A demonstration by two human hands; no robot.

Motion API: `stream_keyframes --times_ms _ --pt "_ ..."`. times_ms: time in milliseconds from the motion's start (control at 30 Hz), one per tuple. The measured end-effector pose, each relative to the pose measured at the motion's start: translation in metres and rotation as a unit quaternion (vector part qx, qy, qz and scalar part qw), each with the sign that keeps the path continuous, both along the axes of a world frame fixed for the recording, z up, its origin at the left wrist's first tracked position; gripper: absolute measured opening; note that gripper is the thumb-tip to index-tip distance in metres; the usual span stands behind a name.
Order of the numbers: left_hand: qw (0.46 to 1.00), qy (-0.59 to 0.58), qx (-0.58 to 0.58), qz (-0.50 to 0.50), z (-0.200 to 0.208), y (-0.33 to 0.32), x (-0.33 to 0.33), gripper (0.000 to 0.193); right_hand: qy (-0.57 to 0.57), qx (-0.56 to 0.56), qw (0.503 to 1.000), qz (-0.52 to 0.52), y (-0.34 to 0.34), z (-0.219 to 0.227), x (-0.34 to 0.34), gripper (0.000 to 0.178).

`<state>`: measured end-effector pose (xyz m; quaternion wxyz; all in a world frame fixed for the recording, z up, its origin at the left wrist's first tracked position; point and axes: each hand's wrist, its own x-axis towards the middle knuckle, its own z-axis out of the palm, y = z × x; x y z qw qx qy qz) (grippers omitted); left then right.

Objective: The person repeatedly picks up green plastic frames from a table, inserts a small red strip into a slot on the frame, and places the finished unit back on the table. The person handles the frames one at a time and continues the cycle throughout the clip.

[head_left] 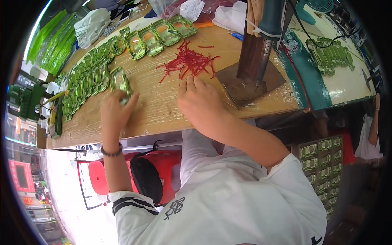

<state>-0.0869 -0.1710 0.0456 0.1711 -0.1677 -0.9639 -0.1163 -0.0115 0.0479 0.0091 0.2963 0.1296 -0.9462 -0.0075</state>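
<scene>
My left hand (116, 108) has its thumb and fingers on either side of the near end of a clear green plastic frame (118, 78), which lies apart from the others on the table. The hand partly covers that end. To the right, my right hand (200, 98) reaches down to the near edge of a pile of thin red strips (190, 61). Its fingers are bent and close together, with the tips among the strips. Which strip they pinch is too small to make out.
Rows of green frames (87, 77) cover the table's left side, and several more frames (153, 40) line the back. A machine post on a metal base plate (249, 87) stands right of my right hand. Far right lie more green frames (330, 56). A tray of green pieces (322, 163) is below.
</scene>
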Motion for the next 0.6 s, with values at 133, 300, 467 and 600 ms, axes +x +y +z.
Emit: stream_keyframes --times_ms 133,300,467,600 --pt "0.997 0.050 0.064 0.002 -0.008 -0.011 0.035 0.042 -0.059 -0.007 0.997 0.040 -0.001 0.011 0.003 0.021" --pt "0.989 0.105 0.098 0.047 -0.009 0.007 0.023 0.058 -0.077 0.005 0.997 0.010 -0.002 0.011 0.000 0.016" --pt "0.989 0.101 0.060 0.087 -0.026 0.014 0.004 0.072 -0.128 0.019 0.990 0.053 0.003 0.019 0.009 0.020" --pt "0.987 0.063 0.134 0.058 -0.022 0.018 0.012 0.068 -0.063 -0.029 0.992 0.103 0.015 0.013 0.014 0.021"
